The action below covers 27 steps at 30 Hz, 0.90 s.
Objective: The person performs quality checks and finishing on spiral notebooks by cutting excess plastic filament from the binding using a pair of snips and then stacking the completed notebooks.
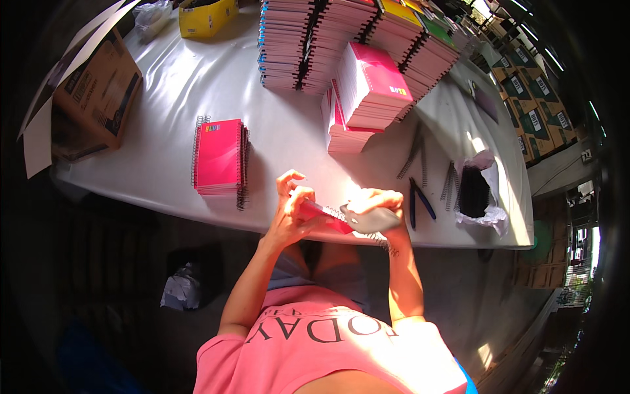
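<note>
In my left hand (287,211) is a small pink notebook (310,210), held on edge between thumb and fingers. A dark wire spiral (333,213) runs along its edge toward my right hand (382,200). My right fingers are closed around a grey, rounded tool (371,220) at the spiral; its exact kind is unclear. The loose tail of a spiral (386,245) hangs below that hand. Beside my right hand lie dark-blue-handled pliers (420,199). Left of my hands sits a pile of pink spiral-bound notebooks (220,157).
Pink unbound page blocks (374,85) stand ahead, before tall stacks of spiral-bound notebooks (289,49). Loose spirals (411,157) and a paper-wrapped spiral bundle (474,190) lie at right. A cardboard box (98,98) and a yellow box (207,20) are at left.
</note>
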Motion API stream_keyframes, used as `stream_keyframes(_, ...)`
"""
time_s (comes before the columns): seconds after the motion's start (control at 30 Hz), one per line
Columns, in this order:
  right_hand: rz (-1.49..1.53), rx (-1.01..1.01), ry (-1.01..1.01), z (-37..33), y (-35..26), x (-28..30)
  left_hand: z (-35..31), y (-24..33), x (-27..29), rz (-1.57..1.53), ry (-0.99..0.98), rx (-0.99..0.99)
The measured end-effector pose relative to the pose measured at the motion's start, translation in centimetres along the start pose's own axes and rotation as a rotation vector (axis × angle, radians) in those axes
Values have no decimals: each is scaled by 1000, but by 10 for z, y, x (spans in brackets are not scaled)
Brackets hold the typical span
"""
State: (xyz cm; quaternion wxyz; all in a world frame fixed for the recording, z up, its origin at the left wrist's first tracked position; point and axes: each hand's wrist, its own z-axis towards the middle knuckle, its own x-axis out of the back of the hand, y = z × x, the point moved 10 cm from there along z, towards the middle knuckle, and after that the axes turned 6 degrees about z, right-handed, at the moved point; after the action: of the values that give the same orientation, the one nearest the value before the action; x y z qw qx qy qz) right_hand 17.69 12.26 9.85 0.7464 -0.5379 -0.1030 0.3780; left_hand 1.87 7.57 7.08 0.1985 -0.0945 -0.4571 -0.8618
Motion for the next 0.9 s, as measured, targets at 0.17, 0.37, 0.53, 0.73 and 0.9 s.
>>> stream_keyframes(0.17,-379,-221,62,7,27,8,-12,-24,-4,-31,-33,65)
stream_keyframes(0.37,-492,-269,122,6,35,17,-2,-5,-3,-9,-30,-36)
stream_keyframes(0.53,-514,-332,31,2,48,11,-6,-32,-8,-190,-26,73)
stream_keyframes(0.73,-502,-257,-11,18,37,-13,-13,-48,-19,-304,-70,156)
stream_keyframes(0.9,-153,-84,16,19,20,-19,-10,-53,-21,-453,-25,198)
